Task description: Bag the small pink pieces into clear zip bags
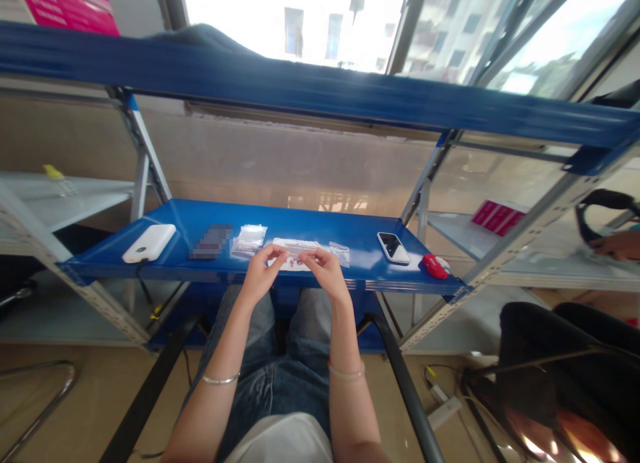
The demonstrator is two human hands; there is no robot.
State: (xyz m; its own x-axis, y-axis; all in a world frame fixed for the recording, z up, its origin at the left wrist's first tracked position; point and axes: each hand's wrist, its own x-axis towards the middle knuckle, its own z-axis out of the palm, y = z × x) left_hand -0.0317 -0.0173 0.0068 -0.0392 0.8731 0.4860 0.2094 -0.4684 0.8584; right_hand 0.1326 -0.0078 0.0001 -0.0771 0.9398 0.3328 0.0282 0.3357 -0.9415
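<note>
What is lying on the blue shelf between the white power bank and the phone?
In the head view: a blurred dark item, a clear plastic bag, then a white strip pinched by the left hand and right hand.

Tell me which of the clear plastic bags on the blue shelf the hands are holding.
The flat clear bag in the middle, pinched between left hand and right hand. The stack of bags to its left and the small bag to its right lie untouched.

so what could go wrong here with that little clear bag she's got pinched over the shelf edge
Both hands, left hand and right hand, pinch the small clear bag right above the blue shelf front edge; a slip could drop it onto the lap. The red object and phone sit near the right edge, where an elbow might knock them.
</note>
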